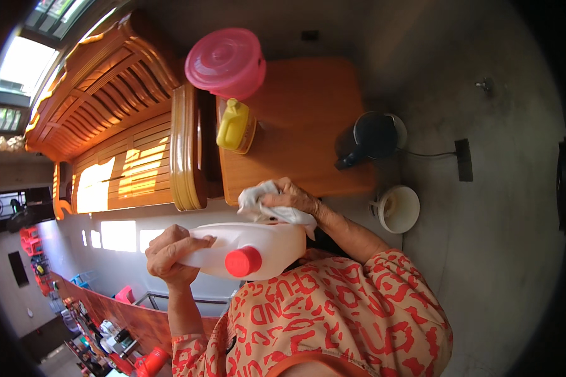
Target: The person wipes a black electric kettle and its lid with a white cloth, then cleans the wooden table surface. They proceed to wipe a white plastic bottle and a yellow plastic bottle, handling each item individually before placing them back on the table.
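Note:
My left hand is closed around the handle end of a large whitish plastic jug, which lies tilted sideways in front of my chest. Its red screw cap is on and faces me. In my right hand is a bunched pale cloth, held at the far side of the jug, and part of it hangs down against the jug's end. Beyond my hands stands a wooden table. On its left part is a yellow plastic jug with a handle.
A lidded pink bucket sits at the table's far left corner. An electric kettle with a cord stands at the right side. A white bucket is on the floor to the right. A slatted wooden bench is at the left.

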`<state>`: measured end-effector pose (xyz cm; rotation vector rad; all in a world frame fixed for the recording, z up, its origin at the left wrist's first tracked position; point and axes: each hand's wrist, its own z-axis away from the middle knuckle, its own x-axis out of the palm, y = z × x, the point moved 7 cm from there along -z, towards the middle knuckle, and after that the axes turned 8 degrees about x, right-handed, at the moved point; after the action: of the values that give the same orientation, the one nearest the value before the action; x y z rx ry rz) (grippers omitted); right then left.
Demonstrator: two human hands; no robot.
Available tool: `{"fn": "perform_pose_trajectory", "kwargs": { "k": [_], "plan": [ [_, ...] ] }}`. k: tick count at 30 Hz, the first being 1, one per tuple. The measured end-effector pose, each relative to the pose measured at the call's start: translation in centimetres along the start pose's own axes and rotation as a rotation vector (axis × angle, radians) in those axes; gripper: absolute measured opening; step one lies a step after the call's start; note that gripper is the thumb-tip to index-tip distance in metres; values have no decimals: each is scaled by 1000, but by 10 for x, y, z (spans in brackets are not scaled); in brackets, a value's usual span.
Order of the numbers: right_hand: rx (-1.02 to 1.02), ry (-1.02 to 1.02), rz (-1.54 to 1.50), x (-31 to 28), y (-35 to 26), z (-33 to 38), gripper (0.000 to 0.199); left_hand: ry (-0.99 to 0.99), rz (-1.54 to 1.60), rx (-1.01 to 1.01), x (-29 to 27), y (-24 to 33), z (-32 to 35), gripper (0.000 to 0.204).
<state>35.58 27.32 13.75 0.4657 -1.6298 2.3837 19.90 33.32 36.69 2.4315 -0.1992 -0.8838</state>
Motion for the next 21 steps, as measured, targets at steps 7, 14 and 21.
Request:
{"fn": "perform_pose_trajectory", "kwargs": {
  "k": [7,14,21],
  "plan": [
    [387,755,898,-119,159,54,29,-121,-34,-51,16,-14,4,19],
    [651,862,1325,-178,201,75,52,-117,-97,-144,41,-35,25,21],
    [527,891,1400,-196,203,58,71,-190,-135,-226,59,-56,45,18]
  ]
}}
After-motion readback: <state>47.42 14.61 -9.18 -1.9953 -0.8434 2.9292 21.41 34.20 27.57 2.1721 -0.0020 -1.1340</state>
